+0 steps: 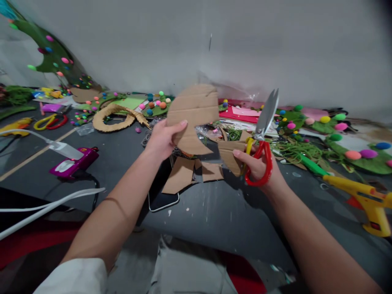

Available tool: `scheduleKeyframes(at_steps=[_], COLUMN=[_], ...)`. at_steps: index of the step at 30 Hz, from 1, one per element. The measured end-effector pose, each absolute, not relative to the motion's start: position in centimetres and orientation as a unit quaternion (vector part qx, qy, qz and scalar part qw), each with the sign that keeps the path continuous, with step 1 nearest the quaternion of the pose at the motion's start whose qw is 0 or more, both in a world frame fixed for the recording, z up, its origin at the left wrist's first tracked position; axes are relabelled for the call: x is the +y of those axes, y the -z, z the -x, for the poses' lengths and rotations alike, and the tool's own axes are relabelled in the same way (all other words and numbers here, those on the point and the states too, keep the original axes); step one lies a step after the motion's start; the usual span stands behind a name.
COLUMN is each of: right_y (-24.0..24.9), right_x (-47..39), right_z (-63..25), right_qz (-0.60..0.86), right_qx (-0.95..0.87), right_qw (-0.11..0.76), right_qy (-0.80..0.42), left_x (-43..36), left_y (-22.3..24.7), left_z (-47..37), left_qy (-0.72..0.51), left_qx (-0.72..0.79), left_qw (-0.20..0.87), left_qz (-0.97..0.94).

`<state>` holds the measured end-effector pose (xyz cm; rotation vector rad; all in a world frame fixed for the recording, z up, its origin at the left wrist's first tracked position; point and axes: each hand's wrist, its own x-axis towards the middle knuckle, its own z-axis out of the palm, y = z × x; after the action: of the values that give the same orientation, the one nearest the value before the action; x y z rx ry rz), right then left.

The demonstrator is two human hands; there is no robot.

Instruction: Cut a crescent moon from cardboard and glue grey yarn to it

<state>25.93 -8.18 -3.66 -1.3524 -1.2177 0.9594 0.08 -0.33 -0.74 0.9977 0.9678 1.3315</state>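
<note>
My left hand (163,136) grips a curved piece of cardboard (194,106) by its left edge, thumb on the face. The piece is rounded at the top and tapers to a point at lower right. In my right hand (259,165) are scissors (263,130) with red and yellow handles, blades pointing up and away from the cardboard. Pinched by the same hand's thumb is a smaller cardboard offcut (229,155), apart from the larger piece. Below, cardboard scraps (180,175) lie on the table, partly over a phone-like dark slab (163,202) with a pale rim.
A yellow glue gun (364,192) lies at right. At left are a purple power adapter (73,163) with cables, other scissors (50,121) and a cardboard ring (113,118). Green felt shapes with pompoms (361,153) line the back of the dark table (196,216), near the wall.
</note>
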Motion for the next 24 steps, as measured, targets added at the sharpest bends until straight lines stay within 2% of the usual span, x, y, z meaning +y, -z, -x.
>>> scheduleKeyframes(at_steps=[4,11,17,24], right_y=[3.4,2.5,2.4,2.6], right_x=[-7.4,-7.6,-8.7,-9.4], right_z=[-27.5,-28.8,-27.1,-25.6], right_qz=[0.614,0.687,0.634,0.615], right_qx=[-0.456,-0.587,-0.657,-0.686], right_qw=[0.536,0.393,0.326,0.293], right_qy=[-0.358,-0.171,-0.244,-0.255], left_x=[0.2,-1.0,-0.7,-1.0], left_y=[0.3,0.1,0.2,0.8], left_z=[1.0,-0.4,-0.5,-1.5], left_qy=[-0.566,-0.545,-0.573,-0.547], left_qx=[0.388,0.342,0.303,0.328], left_qw=[0.57,0.622,0.627,0.658], left_qz=[-0.452,-0.446,-0.432,-0.4])
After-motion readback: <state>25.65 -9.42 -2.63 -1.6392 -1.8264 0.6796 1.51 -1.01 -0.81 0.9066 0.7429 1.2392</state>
